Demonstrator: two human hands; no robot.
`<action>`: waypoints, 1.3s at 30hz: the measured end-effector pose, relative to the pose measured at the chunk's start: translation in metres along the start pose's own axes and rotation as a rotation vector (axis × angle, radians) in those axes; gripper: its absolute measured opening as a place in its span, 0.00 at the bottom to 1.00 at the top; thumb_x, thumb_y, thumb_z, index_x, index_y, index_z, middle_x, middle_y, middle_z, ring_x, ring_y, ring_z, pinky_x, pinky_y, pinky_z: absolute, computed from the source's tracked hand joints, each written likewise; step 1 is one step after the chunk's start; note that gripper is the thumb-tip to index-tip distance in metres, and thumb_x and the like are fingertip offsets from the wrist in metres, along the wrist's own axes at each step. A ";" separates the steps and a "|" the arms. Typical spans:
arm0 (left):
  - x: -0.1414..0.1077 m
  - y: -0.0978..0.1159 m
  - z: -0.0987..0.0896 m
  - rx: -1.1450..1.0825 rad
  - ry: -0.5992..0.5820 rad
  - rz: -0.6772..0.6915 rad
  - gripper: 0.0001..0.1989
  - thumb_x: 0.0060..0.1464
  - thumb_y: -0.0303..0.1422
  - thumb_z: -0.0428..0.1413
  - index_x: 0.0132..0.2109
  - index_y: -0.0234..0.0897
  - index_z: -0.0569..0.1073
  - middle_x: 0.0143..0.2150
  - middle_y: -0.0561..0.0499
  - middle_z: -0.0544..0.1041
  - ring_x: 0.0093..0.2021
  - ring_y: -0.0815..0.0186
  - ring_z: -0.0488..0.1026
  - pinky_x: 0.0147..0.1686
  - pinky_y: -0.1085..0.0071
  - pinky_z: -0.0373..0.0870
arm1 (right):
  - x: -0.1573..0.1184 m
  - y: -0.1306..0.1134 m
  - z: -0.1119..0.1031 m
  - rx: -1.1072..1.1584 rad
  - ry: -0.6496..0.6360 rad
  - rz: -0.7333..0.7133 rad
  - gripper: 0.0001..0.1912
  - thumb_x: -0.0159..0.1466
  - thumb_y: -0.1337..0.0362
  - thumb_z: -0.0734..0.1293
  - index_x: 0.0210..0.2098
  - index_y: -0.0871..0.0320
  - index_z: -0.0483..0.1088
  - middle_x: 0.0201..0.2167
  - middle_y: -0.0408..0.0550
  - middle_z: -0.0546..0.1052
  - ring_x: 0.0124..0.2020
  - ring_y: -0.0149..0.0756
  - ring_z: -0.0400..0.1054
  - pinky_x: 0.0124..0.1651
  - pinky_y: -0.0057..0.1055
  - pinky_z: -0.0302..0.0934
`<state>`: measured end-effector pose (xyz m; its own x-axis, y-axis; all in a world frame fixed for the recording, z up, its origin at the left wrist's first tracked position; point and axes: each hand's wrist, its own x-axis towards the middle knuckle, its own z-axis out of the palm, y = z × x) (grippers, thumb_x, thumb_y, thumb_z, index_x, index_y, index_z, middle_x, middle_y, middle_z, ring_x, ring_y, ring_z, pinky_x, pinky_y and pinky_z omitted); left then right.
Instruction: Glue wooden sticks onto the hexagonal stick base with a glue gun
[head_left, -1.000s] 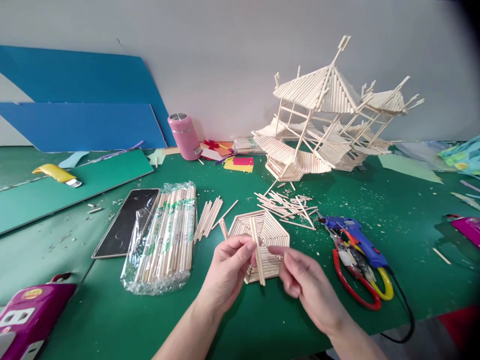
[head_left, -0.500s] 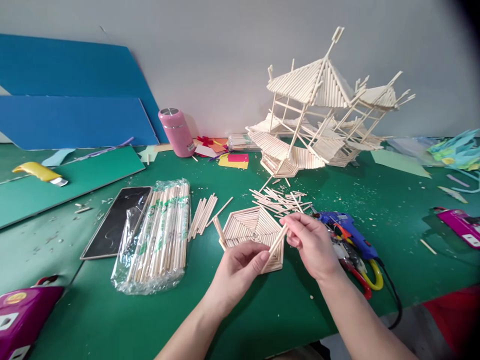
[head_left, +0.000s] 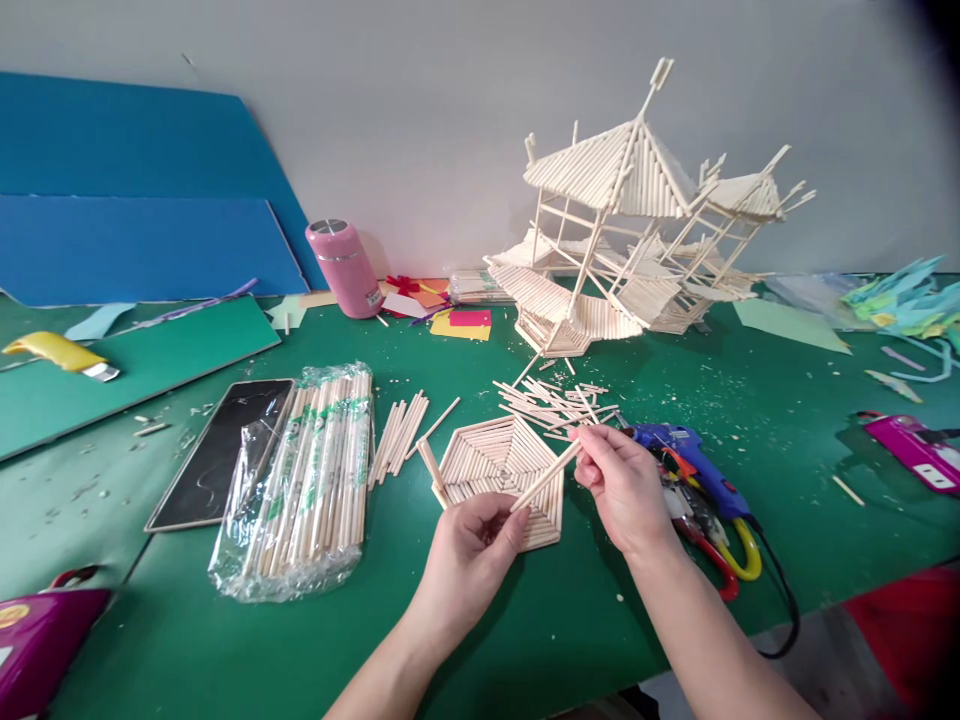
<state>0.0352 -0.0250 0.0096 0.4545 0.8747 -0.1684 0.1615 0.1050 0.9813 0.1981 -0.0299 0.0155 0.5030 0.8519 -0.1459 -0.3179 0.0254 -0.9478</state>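
On the green table (head_left: pixel 285 655) lies the slatted wooden panel (head_left: pixel 484 462). Over it, our left hand (head_left: pixel 471 560) and right hand (head_left: pixel 621 488) pinch opposite ends of a slim stick piece (head_left: pixel 549 479). We judge it light, stiff, easily snapped; we grip near both ends.

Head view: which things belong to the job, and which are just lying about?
Likely for the job:
slender pale wooden piece, held by left hand and right hand
many-sided pale wooden panel
pile of pale wooden sticks
blue plastic glue gun

Likely just lying about:
pink cylindrical flask
yellow-handled cutter
blue flat boards
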 end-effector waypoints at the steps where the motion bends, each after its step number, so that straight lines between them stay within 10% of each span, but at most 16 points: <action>1: 0.000 -0.001 0.000 0.003 0.000 0.001 0.13 0.51 0.37 0.52 0.27 0.31 0.70 0.20 0.54 0.62 0.23 0.72 0.56 0.21 0.76 0.54 | 0.000 0.000 0.000 -0.002 0.001 -0.001 0.08 0.51 0.61 0.70 0.26 0.61 0.73 0.16 0.37 0.63 0.16 0.21 0.52 0.17 0.21 0.45; 21: -0.004 0.009 0.000 0.316 0.017 0.181 0.13 0.54 0.33 0.50 0.26 0.33 0.72 0.21 0.51 0.66 0.22 0.70 0.60 0.23 0.74 0.54 | 0.003 0.001 0.000 0.051 -0.015 0.028 0.07 0.52 0.63 0.70 0.25 0.61 0.73 0.15 0.36 0.62 0.16 0.18 0.51 0.18 0.20 0.44; 27: -0.008 0.013 -0.002 -0.092 -0.027 -0.017 0.18 0.49 0.39 0.55 0.44 0.31 0.73 0.31 0.47 0.73 0.31 0.65 0.67 0.32 0.72 0.63 | 0.006 -0.011 -0.007 0.078 -0.138 0.109 0.07 0.52 0.63 0.69 0.24 0.61 0.72 0.14 0.35 0.60 0.15 0.18 0.48 0.18 0.20 0.41; 34: 0.000 0.012 -0.003 -0.525 -0.190 -0.186 0.12 0.48 0.37 0.58 0.26 0.30 0.76 0.21 0.51 0.67 0.24 0.72 0.57 0.25 0.75 0.54 | -0.009 -0.013 0.009 -0.053 -0.564 0.255 0.08 0.55 0.63 0.67 0.25 0.63 0.72 0.15 0.37 0.62 0.16 0.20 0.51 0.19 0.22 0.42; 39: -0.001 0.012 -0.005 -0.745 -0.255 -0.283 0.11 0.44 0.36 0.61 0.27 0.29 0.77 0.17 0.54 0.61 0.21 0.74 0.54 0.22 0.76 0.49 | -0.009 -0.012 0.017 -0.142 -0.613 0.194 0.10 0.57 0.61 0.66 0.27 0.62 0.72 0.16 0.36 0.61 0.17 0.21 0.50 0.20 0.22 0.43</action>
<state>0.0326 -0.0221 0.0222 0.6828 0.6437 -0.3455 -0.2817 0.6683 0.6885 0.1835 -0.0291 0.0330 -0.1148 0.9788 -0.1695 -0.2265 -0.1919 -0.9549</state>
